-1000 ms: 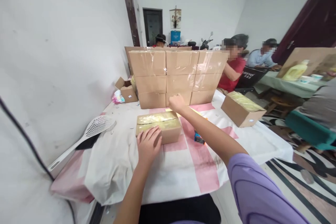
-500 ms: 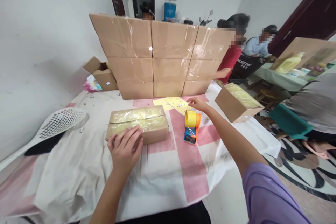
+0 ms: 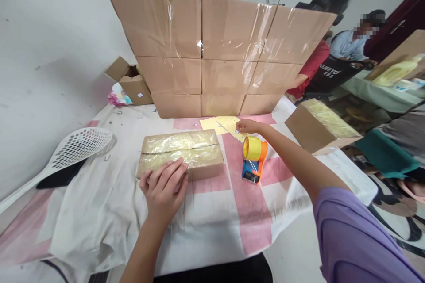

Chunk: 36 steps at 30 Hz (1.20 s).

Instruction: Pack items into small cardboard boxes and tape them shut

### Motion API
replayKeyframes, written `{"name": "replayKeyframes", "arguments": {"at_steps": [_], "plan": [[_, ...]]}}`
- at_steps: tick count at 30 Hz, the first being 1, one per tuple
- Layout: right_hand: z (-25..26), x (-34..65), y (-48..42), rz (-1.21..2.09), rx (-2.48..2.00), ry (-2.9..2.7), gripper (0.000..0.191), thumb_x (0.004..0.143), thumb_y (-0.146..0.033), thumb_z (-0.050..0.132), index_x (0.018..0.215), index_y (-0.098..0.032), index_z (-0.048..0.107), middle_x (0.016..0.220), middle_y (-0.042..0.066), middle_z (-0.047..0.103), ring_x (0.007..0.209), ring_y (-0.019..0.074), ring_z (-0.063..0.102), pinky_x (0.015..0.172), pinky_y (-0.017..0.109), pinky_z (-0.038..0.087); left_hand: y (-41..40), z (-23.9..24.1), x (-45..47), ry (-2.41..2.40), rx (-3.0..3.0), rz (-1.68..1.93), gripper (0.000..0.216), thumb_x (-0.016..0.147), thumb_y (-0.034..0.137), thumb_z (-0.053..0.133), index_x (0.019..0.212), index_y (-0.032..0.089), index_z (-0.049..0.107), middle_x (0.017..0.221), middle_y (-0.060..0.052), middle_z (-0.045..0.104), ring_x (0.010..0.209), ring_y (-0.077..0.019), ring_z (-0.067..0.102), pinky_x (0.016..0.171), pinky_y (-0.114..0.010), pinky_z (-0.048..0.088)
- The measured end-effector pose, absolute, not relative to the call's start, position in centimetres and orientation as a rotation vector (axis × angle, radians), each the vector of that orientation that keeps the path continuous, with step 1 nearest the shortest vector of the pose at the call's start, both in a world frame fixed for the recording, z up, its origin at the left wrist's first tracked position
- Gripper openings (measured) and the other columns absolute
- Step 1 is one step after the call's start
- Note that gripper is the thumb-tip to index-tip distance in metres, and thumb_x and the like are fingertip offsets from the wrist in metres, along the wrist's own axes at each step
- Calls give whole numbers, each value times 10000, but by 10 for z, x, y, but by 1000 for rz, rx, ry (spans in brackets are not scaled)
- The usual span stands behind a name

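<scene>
A low cardboard box [image 3: 181, 152] with taped flaps lies in front of me on the cloth-covered table [image 3: 109, 212]. My left hand [image 3: 165, 188] rests on its near edge, fingers stretched flat. Further out, my right hand [image 3: 246, 126] pinches something small at the edge of a yellow sheet [image 3: 224, 124]; I cannot make out what. A yellow-and-orange tape dispenser [image 3: 253, 159] stands just below that wrist.
A wall of stacked taped cartons [image 3: 215, 53] closes the far side. A small box with raised flaps [image 3: 131, 82] sits at the left of the stack, another box [image 3: 320, 126] at the right edge. A white slotted skimmer [image 3: 71, 148] lies left. People sit behind the cartons.
The view has dropped closer to the table. My right hand drew back from the carton stack to the yellow sheet. My left hand stays on the box.
</scene>
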State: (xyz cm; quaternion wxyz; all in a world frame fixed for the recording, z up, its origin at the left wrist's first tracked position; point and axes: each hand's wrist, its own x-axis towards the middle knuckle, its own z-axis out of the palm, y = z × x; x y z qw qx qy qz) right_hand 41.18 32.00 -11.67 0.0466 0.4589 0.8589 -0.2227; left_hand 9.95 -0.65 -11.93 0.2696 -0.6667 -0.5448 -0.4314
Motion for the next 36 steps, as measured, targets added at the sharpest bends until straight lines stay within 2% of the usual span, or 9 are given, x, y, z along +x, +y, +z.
{"name": "replayKeyframes", "arguments": {"at_steps": [5,10,13,19,23,29,31,33,36], "plan": [[-113,408,311,-752,1405,2612,193,807,-207,665,999,-192,666,1007,57,659,810,169,600,691,238,440,-6,-123,100,-1467,-1797,-1183,359,835,168,761,1179,256,707,1147,-34,784,1055,-243,688,1138,-418,267],[-98,398,306,-801,1399,2666,72,742,-148,668,765,-177,606,877,54,630,781,179,549,695,262,417,-4,-122,98,-1430,-1795,-1169,369,820,176,776,1173,258,707,1141,-28,786,1044,-243,694,1127,-413,279],[-75,398,296,-822,1423,2771,66,822,-190,616,783,-185,563,886,47,612,815,175,533,751,276,419,-4,-120,87,-1408,-1835,-1135,383,805,162,792,1167,249,702,1141,-35,786,1042,-246,700,1124,-423,295],[-38,380,188,-1398,1037,3273,129,968,-330,586,909,-219,557,931,21,583,874,175,544,821,310,433,-12,-126,42,-1399,-1948,-1243,386,761,127,814,1105,253,694,1076,-58,789,1042,-269,695,1141,-494,316],[-55,349,114,-1452,803,3180,138,1035,-237,452,930,-231,540,947,28,604,907,189,563,882,355,436,-15,-130,33,-1401,-2022,-1266,389,742,127,817,1079,274,691,1045,-44,784,1036,-268,680,1174,-531,287],[-111,323,104,-1581,1050,3212,17,972,-235,545,956,-233,552,1021,54,590,954,211,571,834,358,503,-16,-130,43,-1438,-2009,-1315,553,723,131,830,1190,293,581,1092,-38,767,1083,-258,652,1210,-577,233],[-118,321,108,-1638,1272,3182,191,928,-298,631,1092,-241,552,1193,89,569,1100,241,561,858,379,540,-18,-131,40,-1406,-2011,-1304,606,719,126,842,1223,301,555,1099,-23,764,1104,-244,650,1228,-579,216],[-122,318,109,-1763,1374,3086,482,889,-357,700,1313,-266,491,1430,112,481,1318,269,485,943,406,553,-18,-133,33,-1431,-1937,-1301,648,724,162,864,1269,312,547,1238,-13,717,1263,-263,583,1249,-597,185],[-126,315,110,-2075,1221,2906,697,910,-406,693,1514,-320,358,1589,71,403,1492,255,363,1119,419,482,-15,-140,28,-1717,-1682,-1575,850,752,309,880,1466,310,418,1556,-47,465,1483,-353,358,1208,-598,314]]}}
